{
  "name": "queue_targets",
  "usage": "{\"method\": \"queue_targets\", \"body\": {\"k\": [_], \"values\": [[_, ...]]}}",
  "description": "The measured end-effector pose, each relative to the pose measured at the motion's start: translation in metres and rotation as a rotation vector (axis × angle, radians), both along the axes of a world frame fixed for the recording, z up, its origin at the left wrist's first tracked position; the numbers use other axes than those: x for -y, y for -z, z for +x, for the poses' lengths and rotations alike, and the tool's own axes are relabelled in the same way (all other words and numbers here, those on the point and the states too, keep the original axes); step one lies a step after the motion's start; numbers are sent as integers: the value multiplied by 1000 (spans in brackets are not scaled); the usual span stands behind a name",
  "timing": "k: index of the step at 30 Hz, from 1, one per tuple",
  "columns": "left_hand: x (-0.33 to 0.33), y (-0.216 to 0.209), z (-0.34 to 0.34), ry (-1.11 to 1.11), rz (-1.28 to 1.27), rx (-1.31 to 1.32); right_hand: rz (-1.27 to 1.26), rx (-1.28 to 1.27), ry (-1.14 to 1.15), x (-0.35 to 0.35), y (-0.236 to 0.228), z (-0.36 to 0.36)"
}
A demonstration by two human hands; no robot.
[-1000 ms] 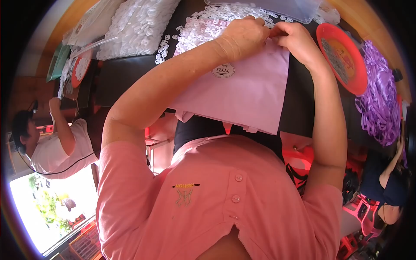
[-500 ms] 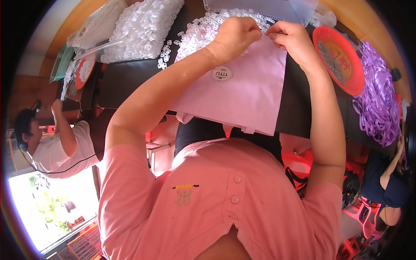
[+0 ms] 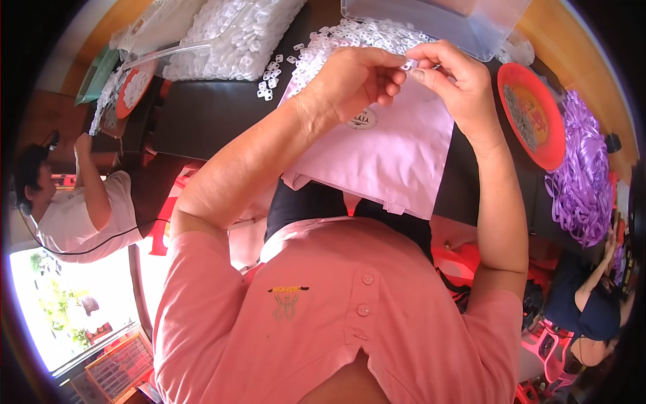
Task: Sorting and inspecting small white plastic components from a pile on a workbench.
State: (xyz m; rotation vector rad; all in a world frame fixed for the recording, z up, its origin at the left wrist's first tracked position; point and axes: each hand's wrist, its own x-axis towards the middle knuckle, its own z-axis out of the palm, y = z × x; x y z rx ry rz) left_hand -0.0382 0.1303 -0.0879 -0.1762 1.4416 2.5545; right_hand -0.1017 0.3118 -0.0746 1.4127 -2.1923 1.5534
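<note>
A small white plastic piece (image 3: 408, 65) with a hole in it sits between my two hands, above the far part of a pink cloth bag (image 3: 397, 158). My left hand (image 3: 356, 81) reaches it with thumb and forefinger, its other fingers curled below. From the other side, the thumb and forefinger of my right hand (image 3: 461, 84) pinch the same piece. Just beyond my hands spreads a loose pile of similar white plastic pieces (image 3: 330, 44), partly on the bag. The bag lies flat, its handles toward me and a round printed mark partly behind my left hand.
A clear bag packed with white pieces (image 3: 232, 44) stands at the far left, a clear plastic bin (image 3: 457, 30) at the back. To the right are a red plate (image 3: 548, 145) of small grey bits and purple ribbons (image 3: 582, 182). Other people (image 3: 111, 202) sit at both sides.
My hands have come nearer to me and closer together, and the white piece now shows between their fingertips. The view has shifted slightly.
</note>
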Motion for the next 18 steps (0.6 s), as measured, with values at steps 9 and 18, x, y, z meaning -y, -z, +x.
{"method": "queue_targets", "body": {"k": [9,18], "values": [[-3,5,6,-33,-68,-86,9,142,125,2,9,-3],[3,18,2,-144,-36,-183,-10,350,38,12,11,7]]}}
